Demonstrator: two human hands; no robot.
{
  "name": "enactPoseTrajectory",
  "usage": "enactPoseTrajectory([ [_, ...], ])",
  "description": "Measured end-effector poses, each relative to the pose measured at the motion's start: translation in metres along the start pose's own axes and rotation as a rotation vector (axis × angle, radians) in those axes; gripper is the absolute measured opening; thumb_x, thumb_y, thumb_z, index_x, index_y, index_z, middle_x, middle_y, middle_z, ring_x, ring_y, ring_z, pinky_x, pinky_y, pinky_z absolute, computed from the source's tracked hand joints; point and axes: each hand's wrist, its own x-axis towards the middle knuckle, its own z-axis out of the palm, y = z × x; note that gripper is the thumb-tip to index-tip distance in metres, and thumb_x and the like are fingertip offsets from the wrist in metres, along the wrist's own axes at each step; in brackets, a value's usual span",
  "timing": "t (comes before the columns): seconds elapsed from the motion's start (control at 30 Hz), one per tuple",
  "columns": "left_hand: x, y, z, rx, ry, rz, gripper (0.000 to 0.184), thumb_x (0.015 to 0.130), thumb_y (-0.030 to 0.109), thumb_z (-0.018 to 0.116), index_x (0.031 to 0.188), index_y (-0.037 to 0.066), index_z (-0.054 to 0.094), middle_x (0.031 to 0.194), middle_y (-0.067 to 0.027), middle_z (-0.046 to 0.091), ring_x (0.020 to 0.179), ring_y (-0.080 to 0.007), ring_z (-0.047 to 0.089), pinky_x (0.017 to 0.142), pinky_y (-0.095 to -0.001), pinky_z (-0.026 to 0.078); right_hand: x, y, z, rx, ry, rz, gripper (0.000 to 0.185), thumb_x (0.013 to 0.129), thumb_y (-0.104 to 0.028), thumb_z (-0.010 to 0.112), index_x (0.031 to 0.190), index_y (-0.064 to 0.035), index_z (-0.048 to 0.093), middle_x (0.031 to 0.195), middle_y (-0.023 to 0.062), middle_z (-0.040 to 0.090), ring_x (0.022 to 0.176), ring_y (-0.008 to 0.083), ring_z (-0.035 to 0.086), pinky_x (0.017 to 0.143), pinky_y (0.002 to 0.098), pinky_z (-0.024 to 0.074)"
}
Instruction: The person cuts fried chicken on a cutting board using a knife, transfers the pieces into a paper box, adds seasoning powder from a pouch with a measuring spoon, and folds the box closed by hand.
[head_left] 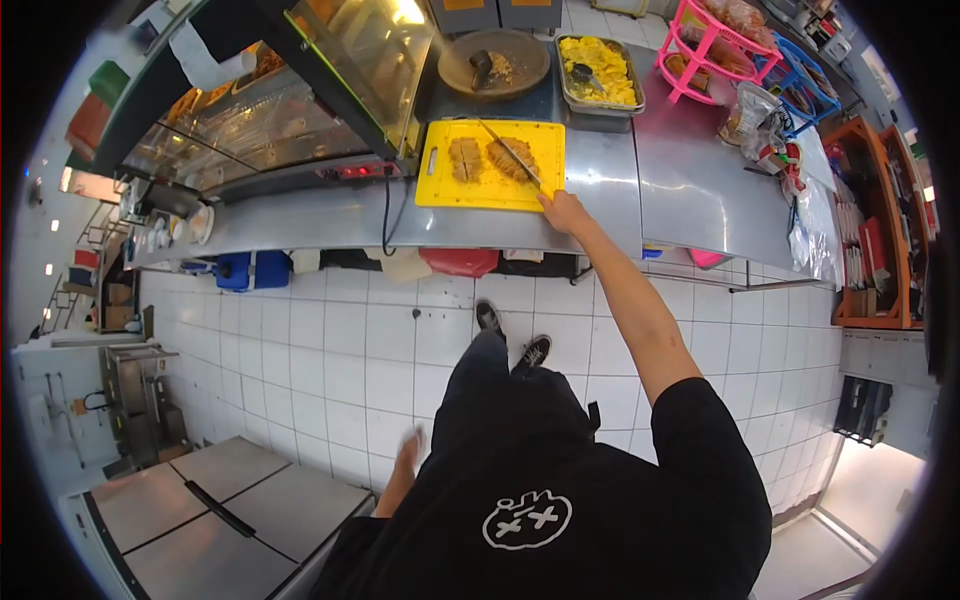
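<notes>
My right hand [565, 211] is closed around the yellow handle of a knife [513, 152]. Its long blade slants up and left over the sliced, browned, fried-looking food [511, 160] on the right half of a yellow cutting board [432, 192]. A second cut portion [465, 159] lies on the left half of the board, with crumbs around both. My left hand [409, 447] hangs low beside my body, away from the counter; motion blurs it, so its fingers cannot be made out.
Behind the board stand a stone mortar [528, 73] with a dark pestle and a metal tray [602, 108] of yellow food with a spoon. A lit glass display case [290, 110] is at left, a pink tiered rack [690, 75] at right. A steel cabinet [215, 510] stands behind me.
</notes>
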Motion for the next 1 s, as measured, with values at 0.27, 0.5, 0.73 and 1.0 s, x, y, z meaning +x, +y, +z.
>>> enactPoseTrajectory([
  [0.27, -0.044, 0.008, -0.016, -0.132, 0.249, -0.029, 0.061, 0.108, 0.054, 0.045, 0.142, 0.004, 0.056, 0.112, -0.0080, 0.065, 0.099, -0.0203, 0.061, 0.084, -0.0343, 0.050, -0.020, -0.003, -0.034, -0.074, 0.114, 0.021, 0.077, 0.096, -0.060, 0.062, 0.141, 0.0011, 0.047, 0.119, 0.0277, 0.070, 0.111, 0.0427, 0.069, 0.093, 0.0512, 0.0547],
  [0.5, 0.086, 0.155, 0.005, 0.495, 0.449, 0.463, 0.053, 0.111, 0.039, 0.035, 0.139, 0.002, 0.060, 0.134, -0.0242, 0.065, 0.126, -0.0413, 0.058, 0.111, -0.0488, 0.043, -0.083, 0.006, -0.020, 0.000, 0.705, -0.264, 0.073, 0.095, -0.047, 0.069, 0.143, 0.0042, 0.049, 0.138, 0.0281, 0.057, 0.133, 0.0438, 0.051, 0.112, 0.0516, 0.0393],
  [0.73, 0.089, 0.248, 0.066, 0.764, 0.565, 0.609, 0.048, 0.104, 0.037, 0.043, 0.084, 0.005, 0.073, 0.090, -0.0230, 0.071, 0.085, -0.0453, 0.067, 0.080, -0.0570, 0.052, -0.220, 0.013, 0.091, 0.155, 0.481, -0.295, 0.024, 0.104, -0.019, 0.056, 0.109, 0.0038, 0.059, 0.106, 0.0198, 0.057, 0.102, 0.0346, 0.055, 0.095, 0.0461, 0.0427],
  [1.0, 0.025, -0.028, -0.048, 0.130, 0.513, 0.117, 0.053, 0.107, 0.047, 0.044, 0.124, 0.004, 0.070, 0.127, -0.0261, 0.067, 0.120, -0.0411, 0.063, 0.103, -0.0493, 0.048, -0.292, 0.123, 0.249, 0.124, -0.677, 0.688, 0.050, 0.104, -0.048, 0.046, 0.131, -0.0095, 0.062, 0.118, 0.0158, 0.069, 0.095, 0.0311, 0.068, 0.084, 0.0530, 0.0534],
])
